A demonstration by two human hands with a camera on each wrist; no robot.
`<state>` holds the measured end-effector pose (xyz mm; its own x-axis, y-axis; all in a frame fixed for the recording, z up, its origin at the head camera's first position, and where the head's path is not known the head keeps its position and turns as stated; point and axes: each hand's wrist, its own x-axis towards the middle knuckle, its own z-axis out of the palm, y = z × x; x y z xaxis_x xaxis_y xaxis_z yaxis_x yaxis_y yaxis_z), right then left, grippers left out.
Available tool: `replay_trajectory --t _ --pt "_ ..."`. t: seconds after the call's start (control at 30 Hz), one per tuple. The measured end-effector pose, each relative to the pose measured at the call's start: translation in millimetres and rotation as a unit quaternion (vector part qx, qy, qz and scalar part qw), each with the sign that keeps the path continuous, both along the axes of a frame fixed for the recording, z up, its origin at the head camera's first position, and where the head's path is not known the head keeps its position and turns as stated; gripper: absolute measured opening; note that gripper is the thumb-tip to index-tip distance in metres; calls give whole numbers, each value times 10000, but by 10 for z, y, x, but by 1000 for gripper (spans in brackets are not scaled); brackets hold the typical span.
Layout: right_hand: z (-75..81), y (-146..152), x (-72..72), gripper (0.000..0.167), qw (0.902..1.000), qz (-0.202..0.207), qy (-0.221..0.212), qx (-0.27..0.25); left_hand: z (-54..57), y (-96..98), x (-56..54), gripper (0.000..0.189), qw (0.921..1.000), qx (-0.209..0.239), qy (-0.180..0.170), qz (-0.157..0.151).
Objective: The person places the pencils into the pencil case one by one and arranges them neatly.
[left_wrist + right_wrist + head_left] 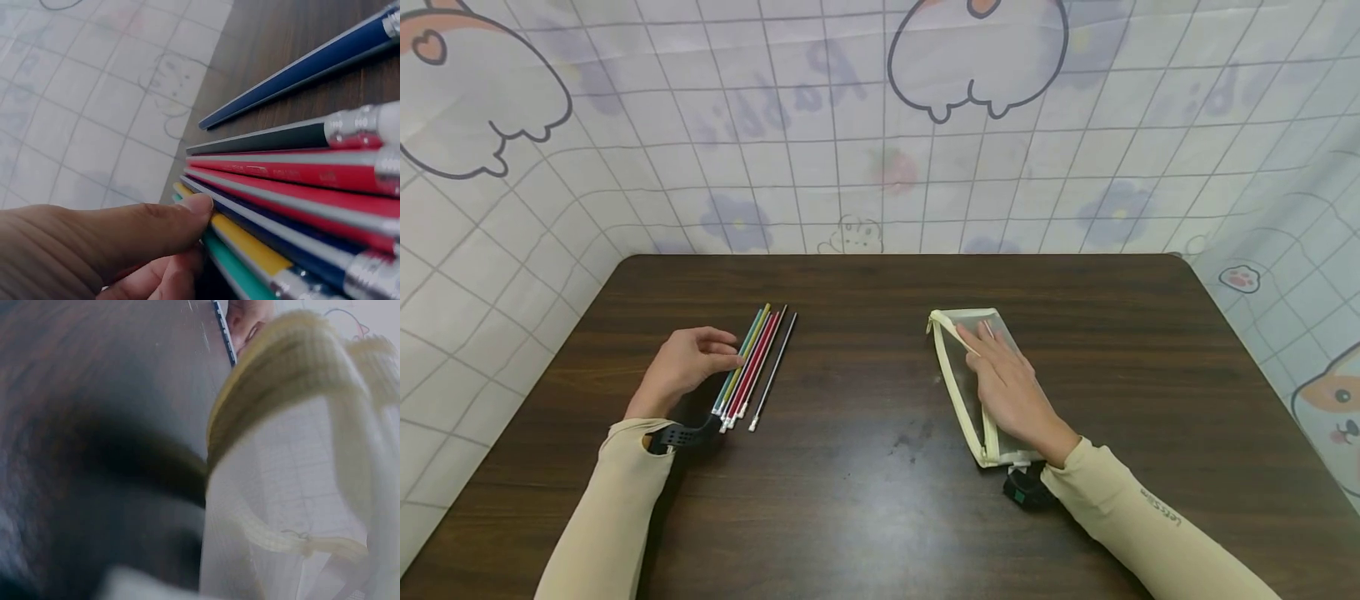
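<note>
Under the right hand (1006, 383), mesh pouch (958, 400), by left hand (683, 364), pencils (758, 358).

A broad stretch of bare table (865, 500) runs between the pencils on the left and the pouch on the right, roomy enough for a hand to pass. The tightly packed row of pencils (751, 367) leaves scarcely any space inside it; a narrow strip separates it from a single dark blue pencil (774, 371) just to its right. The left hand (679, 367) blocks the row's left side. The right hand (1011, 387) lies over the mesh pouch (958, 375), covering its middle. Open table continues right of the pouch. Patterned cloth (865, 133) rises beyond the far edge; both forearms cross the near side.
</note>
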<state>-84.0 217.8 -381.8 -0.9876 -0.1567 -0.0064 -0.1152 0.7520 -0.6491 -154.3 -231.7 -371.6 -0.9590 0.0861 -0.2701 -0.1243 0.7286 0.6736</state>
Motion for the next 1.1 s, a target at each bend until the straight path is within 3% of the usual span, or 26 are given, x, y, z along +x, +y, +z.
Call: replay_trajectory --t 0.5,1.1 --pt "2 7 -7 52 10000 -23 -49 -50 31 84 -1 40 9989 -469 -65 -33" --pt "-9 14 -9 52 9999 -33 -29 -96 159 51 36 46 9994 293 -182 87"
